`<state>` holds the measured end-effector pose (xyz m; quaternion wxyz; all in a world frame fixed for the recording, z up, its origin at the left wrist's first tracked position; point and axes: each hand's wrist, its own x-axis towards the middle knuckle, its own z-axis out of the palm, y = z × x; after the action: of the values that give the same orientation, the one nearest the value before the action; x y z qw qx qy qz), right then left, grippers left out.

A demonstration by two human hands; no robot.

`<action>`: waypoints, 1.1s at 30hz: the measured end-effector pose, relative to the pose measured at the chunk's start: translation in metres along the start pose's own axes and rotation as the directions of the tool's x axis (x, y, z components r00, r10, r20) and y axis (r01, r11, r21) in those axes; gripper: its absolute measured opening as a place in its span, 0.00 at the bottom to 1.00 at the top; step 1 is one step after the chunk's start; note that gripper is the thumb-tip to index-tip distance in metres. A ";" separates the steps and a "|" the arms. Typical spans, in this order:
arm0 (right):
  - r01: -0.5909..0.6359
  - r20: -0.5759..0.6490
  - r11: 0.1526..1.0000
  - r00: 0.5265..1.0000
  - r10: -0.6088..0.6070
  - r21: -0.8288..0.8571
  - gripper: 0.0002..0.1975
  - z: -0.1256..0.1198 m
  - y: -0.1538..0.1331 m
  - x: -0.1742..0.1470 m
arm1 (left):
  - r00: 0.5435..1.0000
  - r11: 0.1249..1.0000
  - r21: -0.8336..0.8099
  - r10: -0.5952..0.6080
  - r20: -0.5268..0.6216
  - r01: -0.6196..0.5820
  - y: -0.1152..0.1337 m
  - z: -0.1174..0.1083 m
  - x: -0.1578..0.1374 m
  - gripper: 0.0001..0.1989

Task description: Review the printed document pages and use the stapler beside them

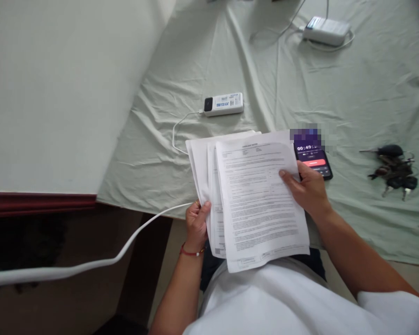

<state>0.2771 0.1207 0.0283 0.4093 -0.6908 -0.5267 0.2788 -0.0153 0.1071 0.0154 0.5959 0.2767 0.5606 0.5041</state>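
Several printed paper sheets are spread between my hands above the table's near edge. My left hand (197, 223) pinches the left edge of a stack of papers (200, 172), thumb on top. On the right, my right hand (309, 188) grips the right edge of a printed sheet (258, 200), which overlaps the stack. Dense lines of text cover this front sheet, too small to read. Close to my right hand lies a phone (312, 160) with a running timer on its screen, partly behind the paper and fingers.
A white power bank (225, 103) with a cable lies beyond the papers. Another white device (326, 31) with cables sits at the back right. A bunch of keys (394, 170) rests right of the phone on the wrinkled green tablecloth (265, 83). A white cable (118, 256) crosses the lower left.
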 end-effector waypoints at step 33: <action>0.009 0.026 0.988 1.000 -0.013 0.157 0.13 0.001 0.004 -0.004 | 0.999 1.000 0.028 -0.013 0.040 0.012 -0.001 -0.015 0.005 0.10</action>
<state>0.2773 0.1165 0.0246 0.4569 -0.6496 -0.5125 0.3265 -0.0300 0.1074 0.0091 0.6063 0.2916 0.5572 0.4868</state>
